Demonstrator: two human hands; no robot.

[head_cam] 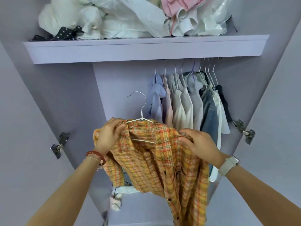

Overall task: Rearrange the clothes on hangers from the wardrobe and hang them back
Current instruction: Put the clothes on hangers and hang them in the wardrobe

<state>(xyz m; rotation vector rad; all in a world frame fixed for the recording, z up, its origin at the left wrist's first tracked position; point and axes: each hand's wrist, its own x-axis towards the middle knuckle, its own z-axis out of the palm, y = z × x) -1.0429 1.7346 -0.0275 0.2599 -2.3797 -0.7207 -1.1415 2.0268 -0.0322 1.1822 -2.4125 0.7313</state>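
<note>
An orange and yellow plaid shirt (162, 163) hangs on a white wire hanger (141, 111) in front of the open wardrobe. My left hand (108, 136) grips the shirt's left shoulder near the collar. My right hand (200, 144) pinches the fabric at the right shoulder. The hanger's hook points up and left, free of the rail. The shirt's lower part hangs down between my forearms.
Several shirts and other garments on hangers (187, 101) crowd the right part of the rail. A lilac shelf (146, 49) above carries a heap of white and pink clothes (130, 17). Open doors with metal hinges (59, 144) stand at both sides. A few small items (116, 199) lie low inside the wardrobe.
</note>
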